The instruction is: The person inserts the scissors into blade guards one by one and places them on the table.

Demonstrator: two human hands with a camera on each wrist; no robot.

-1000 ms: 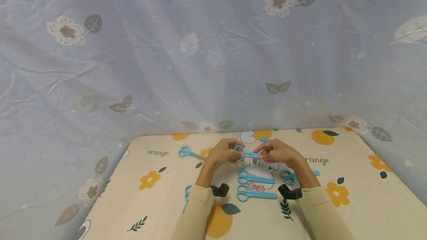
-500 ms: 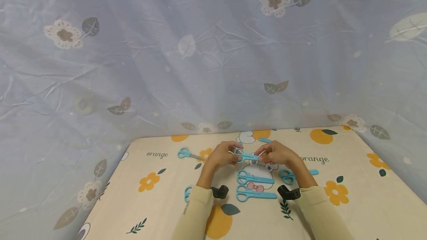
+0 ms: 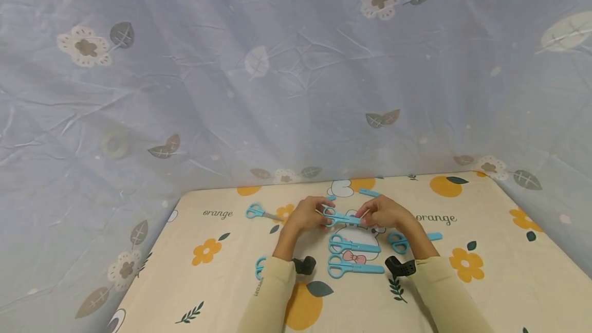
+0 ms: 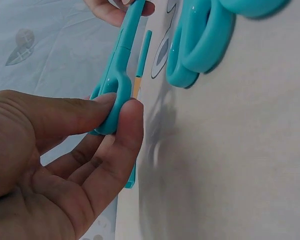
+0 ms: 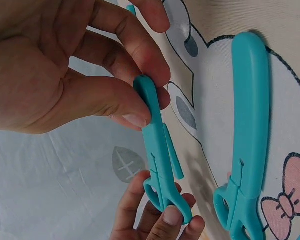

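Both hands hold one pair of light-blue scissors [image 3: 341, 218] between them, raised over the table. Thumb and fingers of my left hand [image 3: 306, 216] pinch its finger loops, as the left wrist view shows. My right hand [image 3: 385, 213] pinches the far tip of the blue blade cover [image 5: 156, 132]. That cover sits over the blades, up against the handle. Just below the hands lie two more covered scissors, one nearer the hands [image 3: 365, 247] and one closer to the person [image 3: 365, 269], side by side with loops to the left.
Scissors with a bare metal blade [image 3: 273, 216] lie left of the left hand. More scissors [image 3: 399, 242] lie partly under the right forearm, and a blue loop [image 3: 259, 268] shows beside the left sleeve. A loose blue cover [image 3: 368, 192] lies behind the right hand. A patterned curtain [image 3: 296, 66] hangs behind.
The hands and held scissors have sunk very slightly in the head view, keeping the same grips. The scissors on the table stay where they were.
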